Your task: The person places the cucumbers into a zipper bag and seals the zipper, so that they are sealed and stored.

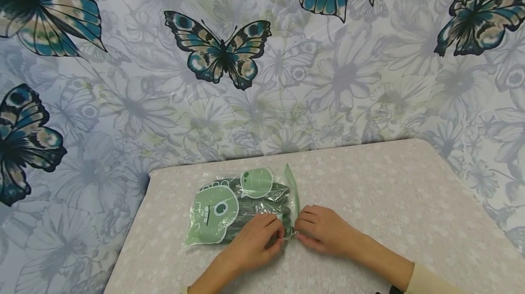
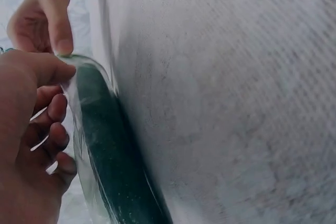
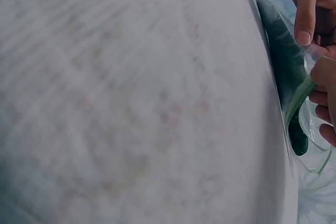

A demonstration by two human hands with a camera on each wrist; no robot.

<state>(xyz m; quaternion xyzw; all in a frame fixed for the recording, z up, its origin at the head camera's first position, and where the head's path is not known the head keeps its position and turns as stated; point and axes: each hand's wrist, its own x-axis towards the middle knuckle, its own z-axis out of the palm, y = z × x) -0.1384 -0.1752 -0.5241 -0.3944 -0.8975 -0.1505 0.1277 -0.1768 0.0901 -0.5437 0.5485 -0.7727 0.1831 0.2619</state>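
A clear plastic bag (image 1: 211,221) with green cartoon prints lies flat on the table. Inside it are several long dark green things (image 2: 113,145) that look like cucumbers, seen through the film. Along the bag's right end runs a light green edge strip (image 1: 292,184), its far part standing away from the bag. My left hand (image 1: 260,239) pinches the bag's near right corner between thumb and finger. Just to its right, my right hand (image 1: 326,230) pinches the same corner at the near end of the green strip. The fingertips of both hands are close together.
A pale patterned cloth covers the table (image 1: 389,193), whose far edge meets a wall hanging (image 1: 328,102) printed with flowers and butterflies. A light sleeve (image 1: 428,280) shows on the right forearm, with something dark beside it at the wrist.
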